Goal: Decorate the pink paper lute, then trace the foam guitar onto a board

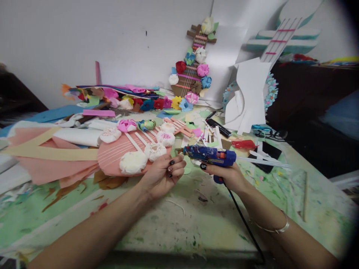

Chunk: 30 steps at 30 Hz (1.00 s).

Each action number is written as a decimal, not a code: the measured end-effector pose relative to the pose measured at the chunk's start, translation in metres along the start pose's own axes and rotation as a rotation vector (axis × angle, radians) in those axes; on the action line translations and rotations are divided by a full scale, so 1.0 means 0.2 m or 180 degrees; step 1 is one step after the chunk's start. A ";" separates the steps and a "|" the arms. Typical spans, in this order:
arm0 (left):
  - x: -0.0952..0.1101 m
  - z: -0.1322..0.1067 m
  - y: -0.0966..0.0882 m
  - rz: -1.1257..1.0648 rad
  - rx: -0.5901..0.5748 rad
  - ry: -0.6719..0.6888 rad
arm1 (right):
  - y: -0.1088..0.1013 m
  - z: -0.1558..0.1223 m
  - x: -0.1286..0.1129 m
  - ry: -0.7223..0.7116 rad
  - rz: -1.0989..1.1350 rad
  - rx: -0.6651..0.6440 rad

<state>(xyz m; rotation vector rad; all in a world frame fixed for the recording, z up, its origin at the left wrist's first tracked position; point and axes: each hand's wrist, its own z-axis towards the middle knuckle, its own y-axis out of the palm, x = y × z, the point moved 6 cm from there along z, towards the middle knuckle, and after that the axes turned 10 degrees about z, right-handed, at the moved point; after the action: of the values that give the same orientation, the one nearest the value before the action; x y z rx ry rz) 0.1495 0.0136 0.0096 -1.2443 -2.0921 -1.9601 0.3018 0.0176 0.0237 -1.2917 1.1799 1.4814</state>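
My right hand (230, 176) is wrapped round a blue hot glue gun (207, 154), its nozzle pointing left and a clear glue stick (263, 161) coming out of its back. Close to the nozzle, my left hand (164, 172) is closed in a pinch on a small green paper leaf (174, 152). Just beyond the left hand lies a pink paper guitar (110, 156) with white strings, bearing crumpled paper flowers in white, pink and blue-green, such as a cream flower (133, 162).
A finished brown guitar with colourful flowers (186, 80) leans on the wall. White cut-out board (252, 97) stands at the right. Paper scraps, black pens (220, 128), a dark phone-like slab (267, 157) and a wooden stick (305, 196) lie about. The gun's black cord (244, 216) hangs over the table's front edge.
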 end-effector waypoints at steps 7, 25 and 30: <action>0.00 -0.01 0.01 -0.0118 0.0152 -0.0148 | -0.01 0.01 0.00 -0.0026 -0.0146 -0.0021; 0.00 -0.01 -0.01 0.0371 -0.0060 -0.0162 | -0.01 0.01 -0.02 -0.0140 -0.0419 -0.0155; -0.01 -0.01 -0.01 0.0438 -0.0021 -0.0245 | -0.01 0.01 0.00 -0.0141 -0.0426 -0.0153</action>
<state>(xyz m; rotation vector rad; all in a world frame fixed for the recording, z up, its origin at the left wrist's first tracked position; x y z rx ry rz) 0.1491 0.0105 0.0080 -1.4450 -1.9745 -1.8921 0.3038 0.0193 0.0243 -1.3367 1.0148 1.4410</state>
